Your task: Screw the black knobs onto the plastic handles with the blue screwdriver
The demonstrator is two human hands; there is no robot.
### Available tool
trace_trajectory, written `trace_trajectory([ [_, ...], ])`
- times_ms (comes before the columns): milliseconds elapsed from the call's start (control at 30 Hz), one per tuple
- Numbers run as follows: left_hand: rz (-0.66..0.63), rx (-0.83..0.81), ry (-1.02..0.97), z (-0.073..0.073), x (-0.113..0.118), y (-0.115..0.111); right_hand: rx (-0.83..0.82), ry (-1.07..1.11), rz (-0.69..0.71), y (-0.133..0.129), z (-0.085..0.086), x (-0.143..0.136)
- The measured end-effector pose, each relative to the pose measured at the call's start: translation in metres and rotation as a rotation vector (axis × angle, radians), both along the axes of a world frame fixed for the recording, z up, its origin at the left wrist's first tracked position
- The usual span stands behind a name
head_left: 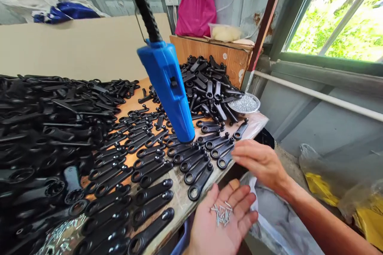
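The left hand point(223, 219) lies open, palm up, cradling small silver screws point(222, 213), while the right hand point(259, 163) hovers open-fingered near black plastic handles point(194, 163) on the table point(179, 203).

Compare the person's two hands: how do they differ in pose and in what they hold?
The left hand lies palm up, cupping a small pile of screws; the right hand is turned palm down and holds nothing. The left hand sits below the table edge; the right hand reaches toward the black levers. Both are bare.

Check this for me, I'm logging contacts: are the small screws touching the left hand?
Touching. The head view shows the small screws lying in a loose pile on the upturned open palm of the left hand.
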State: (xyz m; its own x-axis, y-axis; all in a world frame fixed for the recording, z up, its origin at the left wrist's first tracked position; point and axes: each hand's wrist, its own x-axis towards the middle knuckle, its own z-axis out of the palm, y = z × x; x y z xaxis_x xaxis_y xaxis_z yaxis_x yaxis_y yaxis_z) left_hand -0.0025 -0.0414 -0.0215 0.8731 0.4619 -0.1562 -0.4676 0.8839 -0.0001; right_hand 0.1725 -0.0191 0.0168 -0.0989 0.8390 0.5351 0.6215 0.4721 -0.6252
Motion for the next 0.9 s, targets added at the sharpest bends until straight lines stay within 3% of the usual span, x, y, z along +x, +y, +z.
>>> trace_trajectory([
  [100,-0.035,0.061,-0.013,-0.009,-0.001,0.012,0.001,0.093,-0.157,0.038,-0.013,0.028],
  [233,-0.007,0.063,0.005,-0.006,-0.006,0.019,-0.118,0.170,-0.228,0.067,-0.024,0.041],
  [500,0.065,-0.081,0.137,0.002,-0.010,0.012,-0.363,0.205,-0.259,0.077,-0.028,0.036],
  [767,0.067,-0.087,0.126,0.001,-0.011,0.012,-0.364,0.132,-0.274,0.083,-0.032,0.037],
  [900,0.079,-0.052,0.085,0.001,-0.014,0.011,-0.323,0.100,-0.277,0.079,-0.016,0.028],
])
